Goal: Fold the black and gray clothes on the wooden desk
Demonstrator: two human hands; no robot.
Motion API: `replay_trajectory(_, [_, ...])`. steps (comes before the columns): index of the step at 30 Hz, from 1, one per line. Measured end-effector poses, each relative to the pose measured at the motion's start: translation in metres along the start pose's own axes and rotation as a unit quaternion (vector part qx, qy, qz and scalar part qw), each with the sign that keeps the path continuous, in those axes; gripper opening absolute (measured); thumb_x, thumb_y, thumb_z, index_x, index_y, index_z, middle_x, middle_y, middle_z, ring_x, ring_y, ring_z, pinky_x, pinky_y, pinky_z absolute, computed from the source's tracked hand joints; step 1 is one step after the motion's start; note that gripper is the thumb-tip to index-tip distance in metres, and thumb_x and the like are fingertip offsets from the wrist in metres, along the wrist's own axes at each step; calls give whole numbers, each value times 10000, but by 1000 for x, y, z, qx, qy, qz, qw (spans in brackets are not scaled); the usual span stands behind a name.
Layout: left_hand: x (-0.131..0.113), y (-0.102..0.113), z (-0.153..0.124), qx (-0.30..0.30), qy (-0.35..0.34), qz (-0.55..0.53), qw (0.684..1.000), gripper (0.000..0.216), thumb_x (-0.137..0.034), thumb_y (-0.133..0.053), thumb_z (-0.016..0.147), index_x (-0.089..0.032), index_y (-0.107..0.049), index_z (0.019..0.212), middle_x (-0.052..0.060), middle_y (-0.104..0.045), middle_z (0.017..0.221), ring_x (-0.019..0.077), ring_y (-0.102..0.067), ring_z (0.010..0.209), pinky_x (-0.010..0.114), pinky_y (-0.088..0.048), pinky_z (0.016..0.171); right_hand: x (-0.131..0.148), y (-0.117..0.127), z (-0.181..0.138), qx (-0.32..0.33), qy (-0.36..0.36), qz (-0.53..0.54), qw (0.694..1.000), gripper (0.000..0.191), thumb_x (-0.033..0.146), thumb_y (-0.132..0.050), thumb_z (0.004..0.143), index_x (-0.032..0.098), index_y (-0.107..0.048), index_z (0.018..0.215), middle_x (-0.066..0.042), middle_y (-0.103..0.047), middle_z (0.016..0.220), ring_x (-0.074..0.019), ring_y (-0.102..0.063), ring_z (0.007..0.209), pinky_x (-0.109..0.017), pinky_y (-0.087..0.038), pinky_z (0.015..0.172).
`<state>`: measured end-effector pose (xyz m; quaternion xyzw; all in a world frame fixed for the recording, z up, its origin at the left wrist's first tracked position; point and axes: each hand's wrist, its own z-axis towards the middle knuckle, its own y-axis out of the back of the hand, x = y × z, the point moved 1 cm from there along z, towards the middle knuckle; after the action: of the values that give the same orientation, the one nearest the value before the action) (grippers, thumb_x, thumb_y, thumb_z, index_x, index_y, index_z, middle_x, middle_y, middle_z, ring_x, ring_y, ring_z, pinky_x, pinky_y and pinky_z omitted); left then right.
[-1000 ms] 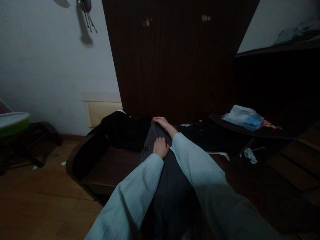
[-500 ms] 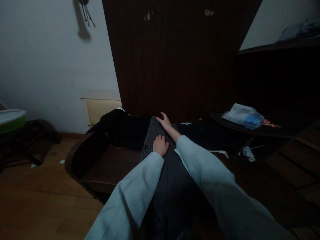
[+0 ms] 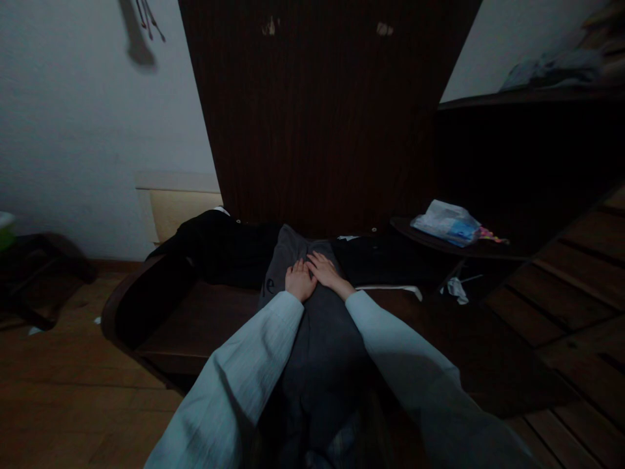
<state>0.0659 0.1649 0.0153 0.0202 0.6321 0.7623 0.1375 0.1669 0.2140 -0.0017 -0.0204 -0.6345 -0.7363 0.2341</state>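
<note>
On the worktop [image 3: 195, 329], middle: grey garment [image 3: 317, 339] laid flat, long axis running straight away from the body toward the dark panel; far end lying over a black garment, near end lost in shadow between the sleeves.
Left hand [image 3: 299, 281]: released, palm down, pressed flat on the far part of the grey garment, gripping nothing.
Right hand [image 3: 326, 271]: likewise released and flat on the cloth, just beside the left hand and touching it, fingers reaching a shade farther.
Hands to cloth: both on the midline, far more cloth behind the wrists than ahead of the fingertips.
Black garment [image 3: 222, 244]: spread crosswise under the far end, sticking out to left and right.
Dark panel [image 3: 312, 117]: upright, close behind both cloths.
Side shelf [image 3: 415, 236]: to the right, bearing a pale plastic packet [image 3: 446, 221]; well apart from the hands.
Floor [image 3: 58, 384]: wooden, with a crumpled scrap [image 3: 456, 290] below the shelf.
In the way: nothing between hands and cloth.
</note>
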Motion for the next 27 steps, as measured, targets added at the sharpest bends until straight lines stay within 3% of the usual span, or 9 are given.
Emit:
replay_trajectory(8, [4,2,1,15,-53,-33,998,491,-280,-334,825,-119,-333,1289,95,-394,1338,164,-343,1230,360,-275,998,-1,3,-1,-72,13,42,996,401,128,-329,823,91,-451,1203,-121,-487,1240,-167,-423,1147,-308,-307,971])
replay_trajectory(13, [3,0,1,34,-52,-7,998,477,-285,-277,846,-109,-354,1282,95,-363,1357,175,-299,1256,372,-245,1016,5,12,-10,-112,50,37,992,364,88,-343,790,121,-499,1118,-100,-537,1133,-160,-466,1061,-274,-351,915])
replay_trajectory(21, [2,4,0,47,-60,0,997,464,-279,-243,857,-151,-344,1291,67,-336,1376,172,-284,1264,382,-249,1012,12,16,-14,-48,24,-3,999,288,131,-332,827,122,-544,1021,-104,-589,1015,-172,-532,931,-268,-382,822])
replay_trajectory(27, [0,4,-1,42,-59,3,997,464,-281,-255,854,-131,-352,1283,99,-352,1363,181,-288,1261,390,-244,1011,12,18,-14,-16,34,-19,999,408,121,-301,836,170,-467,1206,-91,-555,1082,-163,-504,980,-244,-355,854])
